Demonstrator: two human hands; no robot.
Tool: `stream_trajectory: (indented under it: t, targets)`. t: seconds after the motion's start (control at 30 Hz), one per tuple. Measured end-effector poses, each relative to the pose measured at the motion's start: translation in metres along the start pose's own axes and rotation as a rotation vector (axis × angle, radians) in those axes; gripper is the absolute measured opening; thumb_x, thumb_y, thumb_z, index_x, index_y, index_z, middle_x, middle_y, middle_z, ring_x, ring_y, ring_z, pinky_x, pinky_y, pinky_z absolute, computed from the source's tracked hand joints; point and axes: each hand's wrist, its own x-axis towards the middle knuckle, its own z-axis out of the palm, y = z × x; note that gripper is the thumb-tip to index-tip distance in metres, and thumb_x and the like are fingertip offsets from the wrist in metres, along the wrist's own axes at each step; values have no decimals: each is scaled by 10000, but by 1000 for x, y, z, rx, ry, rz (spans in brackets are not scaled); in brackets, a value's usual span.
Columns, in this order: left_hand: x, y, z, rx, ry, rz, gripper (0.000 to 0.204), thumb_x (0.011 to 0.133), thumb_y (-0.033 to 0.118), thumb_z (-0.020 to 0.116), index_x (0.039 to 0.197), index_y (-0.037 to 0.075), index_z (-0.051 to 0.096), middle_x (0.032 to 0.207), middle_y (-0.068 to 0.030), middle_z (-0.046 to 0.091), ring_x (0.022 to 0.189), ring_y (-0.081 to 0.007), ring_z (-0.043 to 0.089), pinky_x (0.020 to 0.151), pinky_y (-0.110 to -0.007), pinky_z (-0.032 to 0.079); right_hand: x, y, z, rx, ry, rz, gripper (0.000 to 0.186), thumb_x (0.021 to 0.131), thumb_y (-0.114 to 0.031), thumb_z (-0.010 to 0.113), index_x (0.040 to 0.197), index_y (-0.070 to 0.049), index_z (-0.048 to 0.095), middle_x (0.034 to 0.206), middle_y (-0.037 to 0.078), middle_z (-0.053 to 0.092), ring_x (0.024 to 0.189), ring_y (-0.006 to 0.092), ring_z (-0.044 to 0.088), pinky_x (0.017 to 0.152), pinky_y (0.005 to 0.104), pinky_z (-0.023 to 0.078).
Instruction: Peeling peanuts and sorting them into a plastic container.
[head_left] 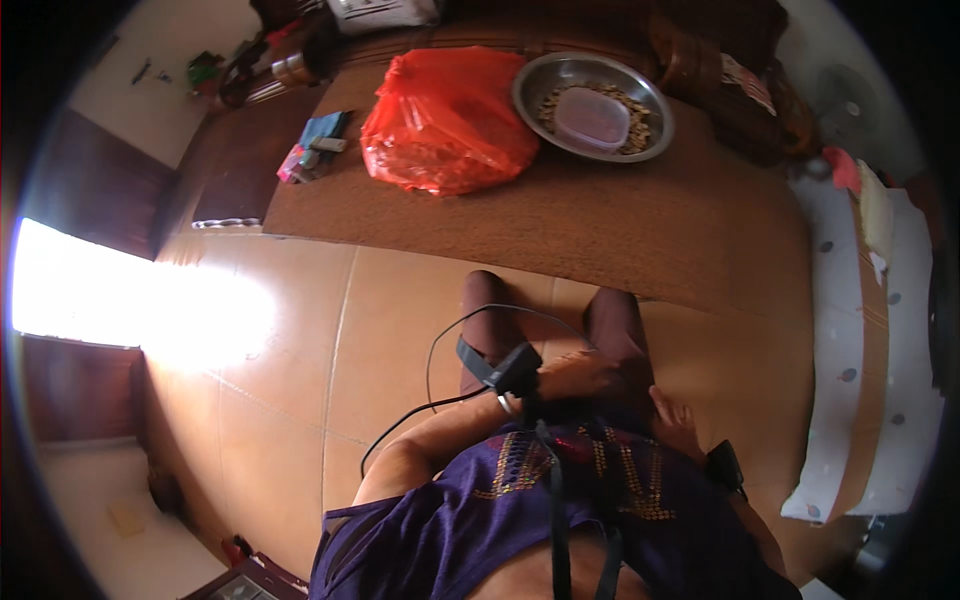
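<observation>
My left hand (582, 373) lies across my lap by the right thigh, its fingers lost in shadow against the dark trousers. A black strapped device (512, 370) with a cable sits on that wrist, beside a bracelet (506, 404). My right hand (678, 422) rests next to my right hip, fingers apart, with nothing in it. Another black device (726, 466) is on the right wrist. Beyond my knees, a brown wooden table (600, 225) bears a red plastic bag (450, 125) and a metal basin (655, 92). Inside the basin, a clear plastic container (592, 118) sits on small light-brown pieces (640, 125).
Small packets and a blue cloth (322, 128) lie at the table's left end. Grey-white patterned cushions (838, 350) stand to the right, with a fan (848, 105) behind. Tan tiled floor (290, 400) surrounds my legs. Bright light (80, 285) enters at left.
</observation>
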Motion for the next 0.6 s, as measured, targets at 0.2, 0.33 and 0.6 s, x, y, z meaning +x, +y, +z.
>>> stream_trajectory:
  t: [0.2, 0.33, 0.6]
  targets:
    - [0, 20, 0, -28, 38, -8, 448, 831, 273, 522, 1221, 58, 468, 1146, -193, 532, 1050, -333, 526, 902, -399, 415, 24, 0, -15, -64, 64, 65, 159, 756, -46, 504, 805, 55, 617, 1380, 183, 324, 1060, 323, 504, 861, 545, 388]
    - [-9, 16, -3, -99, 80, 16, 451, 828, 286, 524, 1213, 58, 467, 1128, -200, 538, 1040, -340, 531, 890, -398, 419, 18, 3, -32, 54, 39, 132, 133, 751, -33, 485, 754, 36, 599, 1369, 174, 349, 1074, 322, 499, 869, 549, 383]
    - [3, 14, -3, -34, -56, -61, 410, 867, 274, 476, 1216, 60, 458, 1183, -179, 508, 1093, -325, 493, 922, -393, 403, 17, -5, 1, -10, 167, 312, 193, 733, -6, 467, 872, 31, 597, 1274, 115, 472, 985, 275, 543, 820, 506, 420]
